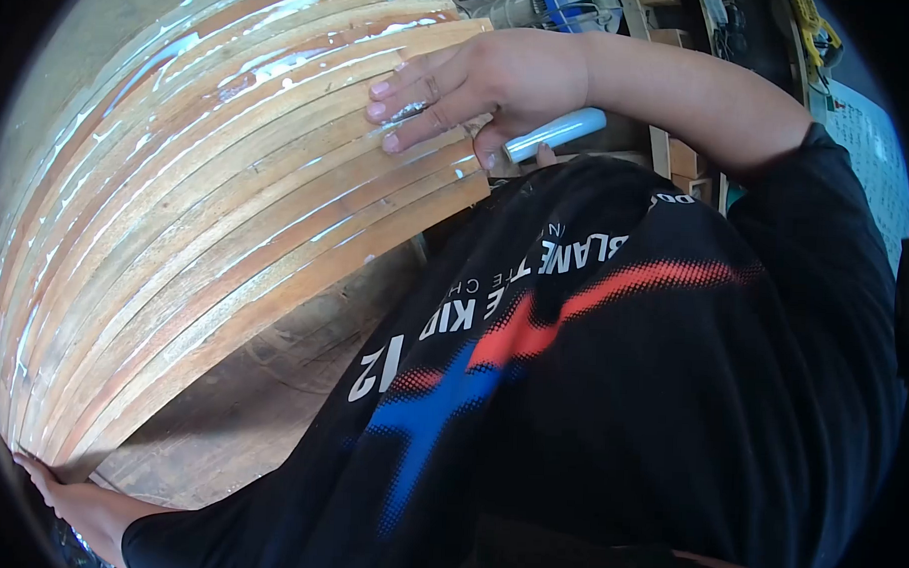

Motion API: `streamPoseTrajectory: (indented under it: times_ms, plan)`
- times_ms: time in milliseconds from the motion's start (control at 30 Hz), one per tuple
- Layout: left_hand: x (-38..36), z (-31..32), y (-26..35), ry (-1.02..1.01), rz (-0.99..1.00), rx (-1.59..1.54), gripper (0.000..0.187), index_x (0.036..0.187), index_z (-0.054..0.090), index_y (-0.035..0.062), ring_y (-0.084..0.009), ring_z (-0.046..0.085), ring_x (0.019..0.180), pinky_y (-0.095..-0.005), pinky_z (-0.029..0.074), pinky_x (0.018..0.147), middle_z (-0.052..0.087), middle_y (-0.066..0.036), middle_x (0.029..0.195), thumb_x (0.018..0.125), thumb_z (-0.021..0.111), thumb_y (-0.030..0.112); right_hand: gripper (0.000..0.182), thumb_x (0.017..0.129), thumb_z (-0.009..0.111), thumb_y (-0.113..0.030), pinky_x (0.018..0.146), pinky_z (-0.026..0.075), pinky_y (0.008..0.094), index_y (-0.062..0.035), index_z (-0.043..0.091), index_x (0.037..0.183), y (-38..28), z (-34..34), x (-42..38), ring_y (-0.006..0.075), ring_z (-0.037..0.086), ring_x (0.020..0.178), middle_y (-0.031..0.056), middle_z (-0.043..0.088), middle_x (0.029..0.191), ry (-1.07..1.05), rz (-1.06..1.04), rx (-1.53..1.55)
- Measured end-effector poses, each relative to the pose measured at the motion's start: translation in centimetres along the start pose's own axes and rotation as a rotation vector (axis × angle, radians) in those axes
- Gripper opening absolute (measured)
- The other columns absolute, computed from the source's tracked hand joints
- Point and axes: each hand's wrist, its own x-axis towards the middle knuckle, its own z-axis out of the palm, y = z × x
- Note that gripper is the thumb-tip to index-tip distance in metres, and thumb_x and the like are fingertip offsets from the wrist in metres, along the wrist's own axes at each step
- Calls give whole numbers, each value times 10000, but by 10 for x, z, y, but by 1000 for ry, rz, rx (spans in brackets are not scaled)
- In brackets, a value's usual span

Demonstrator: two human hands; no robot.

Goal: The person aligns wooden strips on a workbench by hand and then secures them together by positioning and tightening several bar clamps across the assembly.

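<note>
A stack of long, curved wooden strips (278, 178), lying side by side, is streaked with white glue. Three fingers of my right hand (507, 81) rest on the strips near their upper end, with white smears on the skin. The same hand's curled index finger and thumb pinch a smooth pale blue cylinder (570, 130) beneath the palm; its kind does not show clearly. At the lower left, my left hand (76, 501) holds the other end of the strips, its fingers partly hidden at the edge.
Beneath the strips is a worn wooden surface (240, 397). A grey and blue machine (554, 7) stands at the top, near wooden shelving (659, 156). Yellow cord (814, 31) hangs at the upper right, above a white sheet (870, 153). My black shirt (651, 391) fills the lower right.
</note>
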Motion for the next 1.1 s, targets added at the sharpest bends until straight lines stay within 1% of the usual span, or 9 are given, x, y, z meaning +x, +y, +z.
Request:
streamPoseTrajectory:
  times_ms: [233, 533, 833, 1100]
  plan:
    - [-2, -1, 4, 5, 5, 8, 334, 1065, 786, 40, -256, 730, 881, -364, 581, 816, 782, -120, 1037, 944, 668, 328, 879, 668, 854, -99, 1248, 368, 415, -197, 557, 1489, -4, 1, 2, 281, 404, 1486, 69, 510, 1551, -1, 40, -10]
    - [0, -4, -1, 19, -7, 5, 334, 1054, 790, 40, -248, 730, 875, -361, 582, 813, 784, -117, 1028, 940, 681, 335, 899, 668, 849, -109, 1245, 374, 415, -209, 536, 1505, -5, -1, 3, 269, 405, 1487, 51, 516, 1547, -4, 57, -25]
    - [-4, -4, -5, 22, -25, 8, 335, 1042, 794, 40, -240, 731, 869, -359, 583, 809, 786, -113, 1019, 937, 693, 341, 915, 680, 845, -123, 1243, 378, 418, -243, 512, 1523, -5, 1, 3, 255, 398, 1492, 44, 503, 1560, -7, 63, -70]
    - [-7, -11, -16, 53, -31, 17, 336, 1032, 797, 40, -233, 731, 864, -357, 584, 806, 787, -110, 1011, 934, 704, 347, 919, 687, 839, -120, 1237, 382, 421, -237, 498, 1533, -4, 0, 3, 259, 405, 1487, 45, 509, 1554, -10, 65, -60]
